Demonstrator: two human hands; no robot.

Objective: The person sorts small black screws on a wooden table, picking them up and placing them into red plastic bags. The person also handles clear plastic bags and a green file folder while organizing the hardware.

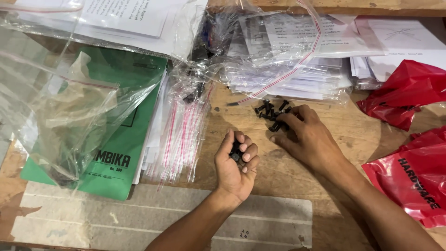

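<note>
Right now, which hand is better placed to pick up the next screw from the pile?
Right hand: its fingers already rest on the screws. Left hand is cupped, holding some.

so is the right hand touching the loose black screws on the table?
Touching. Head view: right hand fingertips rest on the black screws pile, no gap visible.

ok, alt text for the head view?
Left hand cups small black screws while the right hand picks at a loose screw pile on a wooden table. Clear zip bags left, red bags right.
</note>
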